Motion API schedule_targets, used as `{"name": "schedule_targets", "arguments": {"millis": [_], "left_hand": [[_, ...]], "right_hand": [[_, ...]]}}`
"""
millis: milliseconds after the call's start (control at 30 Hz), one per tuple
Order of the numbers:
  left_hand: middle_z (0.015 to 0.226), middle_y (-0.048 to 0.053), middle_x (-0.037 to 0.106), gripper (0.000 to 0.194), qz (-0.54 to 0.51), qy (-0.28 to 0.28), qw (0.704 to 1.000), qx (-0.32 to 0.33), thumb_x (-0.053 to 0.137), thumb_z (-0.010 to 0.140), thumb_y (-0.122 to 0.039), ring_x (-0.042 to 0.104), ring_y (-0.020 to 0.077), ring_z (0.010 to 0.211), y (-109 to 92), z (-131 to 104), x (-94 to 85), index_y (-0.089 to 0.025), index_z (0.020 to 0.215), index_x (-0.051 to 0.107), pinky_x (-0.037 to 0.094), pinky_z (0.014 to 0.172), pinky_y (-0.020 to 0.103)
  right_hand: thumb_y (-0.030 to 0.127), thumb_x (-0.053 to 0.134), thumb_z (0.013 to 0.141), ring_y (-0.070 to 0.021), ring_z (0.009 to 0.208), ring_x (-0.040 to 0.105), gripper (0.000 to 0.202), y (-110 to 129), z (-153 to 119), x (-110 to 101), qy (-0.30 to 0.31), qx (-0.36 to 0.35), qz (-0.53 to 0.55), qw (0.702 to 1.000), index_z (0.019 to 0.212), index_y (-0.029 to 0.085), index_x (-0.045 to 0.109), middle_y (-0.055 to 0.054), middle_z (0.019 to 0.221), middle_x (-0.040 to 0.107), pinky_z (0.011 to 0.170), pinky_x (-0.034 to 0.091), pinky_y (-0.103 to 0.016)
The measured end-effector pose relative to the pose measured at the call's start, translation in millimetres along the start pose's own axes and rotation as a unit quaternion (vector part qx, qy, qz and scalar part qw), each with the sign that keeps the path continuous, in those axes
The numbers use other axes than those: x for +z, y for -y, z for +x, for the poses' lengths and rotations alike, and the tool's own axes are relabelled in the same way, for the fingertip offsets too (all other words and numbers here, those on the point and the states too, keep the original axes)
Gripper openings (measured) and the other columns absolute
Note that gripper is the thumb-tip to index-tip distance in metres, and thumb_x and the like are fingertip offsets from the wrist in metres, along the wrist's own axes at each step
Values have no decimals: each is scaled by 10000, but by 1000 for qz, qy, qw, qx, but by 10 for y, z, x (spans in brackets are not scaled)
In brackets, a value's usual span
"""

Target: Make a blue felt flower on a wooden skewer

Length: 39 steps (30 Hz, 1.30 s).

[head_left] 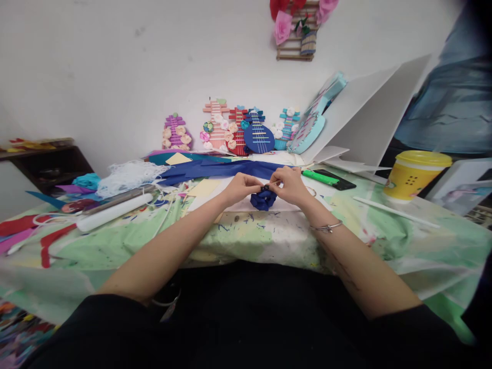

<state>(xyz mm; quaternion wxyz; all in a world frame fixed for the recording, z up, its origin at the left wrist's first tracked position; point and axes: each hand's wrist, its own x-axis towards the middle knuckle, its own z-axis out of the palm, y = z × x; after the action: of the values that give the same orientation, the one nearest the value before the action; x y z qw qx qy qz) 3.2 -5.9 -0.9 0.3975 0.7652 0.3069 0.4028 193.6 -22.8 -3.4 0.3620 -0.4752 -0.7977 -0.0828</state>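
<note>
Both hands meet over the near edge of the table, pinching at a dark blue paper flower (263,200). My left hand (243,187) has thumb and fingertips pressed together at the flower's upper left. From the other side, my right hand (286,183) pinches its upper right edge. A small black part shows between the fingertips; its kind I cannot make out. Beneath the flower lies a white sheet (226,205). Behind the hands, dark blue paper (215,169) stretches across the table. Just right of my right hand is a green utility knife (320,177).
Small decorated lute-like crafts (260,139) lean along the wall. On the left lie a white glue gun (114,212), a heap of white string (130,177) and red scraps (52,243). A yellow cup (415,177) stands at right, near a white stick (395,211) and large white boards (369,110).
</note>
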Motion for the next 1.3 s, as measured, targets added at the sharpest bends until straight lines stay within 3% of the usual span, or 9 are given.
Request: {"name": "schedule_targets", "arguments": {"millis": [233, 400, 700, 933, 1300], "left_hand": [[686, 62, 730, 173, -2, -9, 1000, -24, 701, 628, -212, 610, 129, 597, -20, 10, -12, -104, 751, 760, 479, 610, 254], [698, 70, 731, 162, -3, -19, 1000, -23, 704, 619, -176, 622, 137, 609, 9, 34, -18, -102, 751, 762, 486, 606, 252], [679, 55, 723, 149, -15, -10, 998, -56, 714, 594, -129, 628, 130, 615, -42, 10, -15, -100, 736, 750, 503, 658, 258], [647, 40, 702, 136, -22, -6, 999, -44, 694, 583, -108, 600, 108, 588, -30, 15, -8, -99, 714, 727, 469, 603, 224], [725, 65, 732, 184, -17, -13, 999, -24, 662, 594, -135, 629, 138, 651, -38, 12, -11, -99, 749, 754, 484, 644, 245]], "right_hand": [[228, 552, 789, -214, 867, 529, 104, -29, -12, 15, -4, -33, -7, 999, 724, 184, 620, -48, 832, 665, 832, 213, -379], [267, 523, 837, -196, 800, 541, 202, -45, 2, -3, 7, -22, -19, 1000, 680, 172, 607, -55, 810, 654, 832, 217, -376], [250, 566, 785, -213, 847, 549, 132, -28, -11, -7, -14, -38, -31, 999, 676, 179, 587, -53, 827, 667, 826, 200, -379], [191, 497, 818, -212, 882, 551, 130, -48, -5, 3, -1, -47, -21, 999, 731, 182, 594, -52, 856, 662, 837, 208, -376], [202, 463, 866, -200, 826, 550, 202, -60, 1, 24, -6, -41, -30, 999, 722, 182, 603, -42, 803, 659, 796, 212, -366]]}}
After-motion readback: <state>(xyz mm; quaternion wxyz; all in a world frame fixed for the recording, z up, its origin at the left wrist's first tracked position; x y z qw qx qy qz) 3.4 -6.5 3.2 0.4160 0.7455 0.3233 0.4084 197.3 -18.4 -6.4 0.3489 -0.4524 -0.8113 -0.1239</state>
